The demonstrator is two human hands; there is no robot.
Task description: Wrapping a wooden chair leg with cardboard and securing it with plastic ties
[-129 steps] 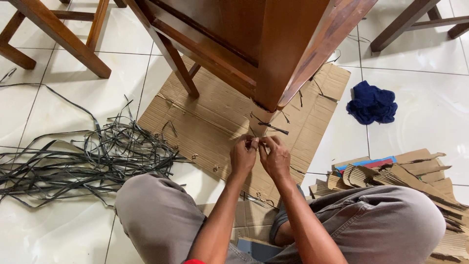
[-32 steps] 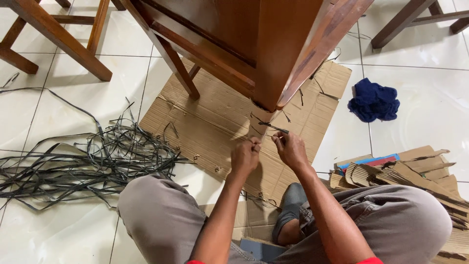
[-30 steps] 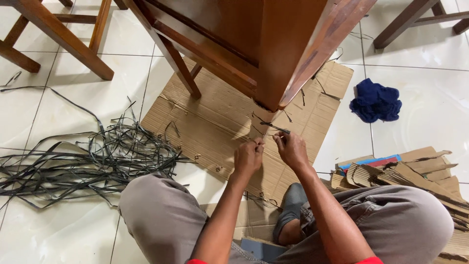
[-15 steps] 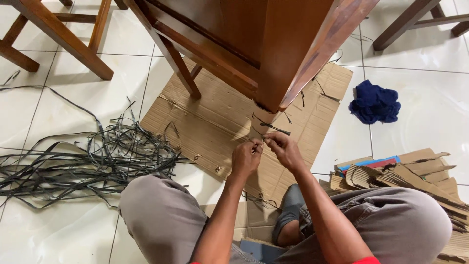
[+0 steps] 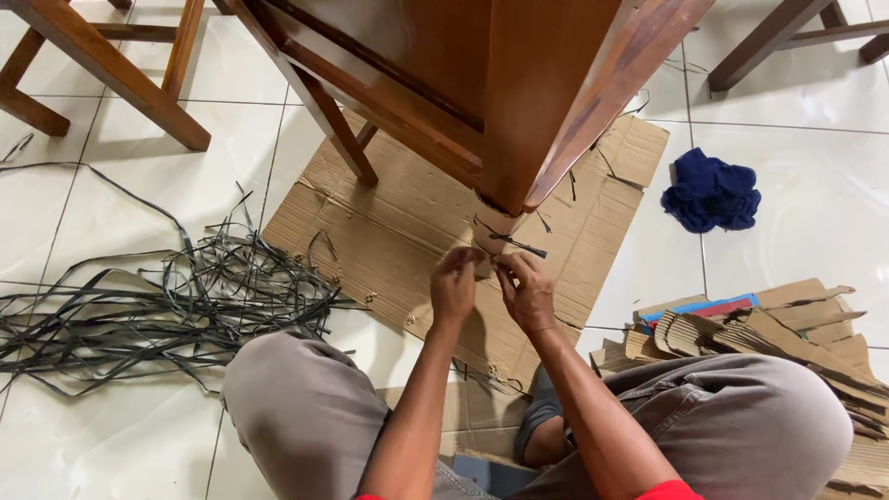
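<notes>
Both hands pinch at the cardboard wrap (image 5: 495, 227) on the foot of the wooden furniture leg (image 5: 546, 102): left hand (image 5: 456, 287) and right hand (image 5: 528, 292) grasp its lower edge. A dark strap (image 5: 519, 244) already binds the wrap; fastening appears unfinished. Loose straps (image 5: 176, 301) lie far left.

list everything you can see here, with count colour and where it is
wooden furniture leg: one, brown, centre, its foot wrapped in cardboard
cardboard wrap: one, tan, round the leg's foot, tied with a dark strip
flat cardboard sheet: one, tan, on the floor under the leg
plastic strips: a tangled pile, black, floor at left
cloth: one, dark blue, floor at right
cardboard scraps: a stack, tan, lower right
other wooden furniture: brown, top left and top right
left hand: at the wrap
right hand: at the wrap
</notes>
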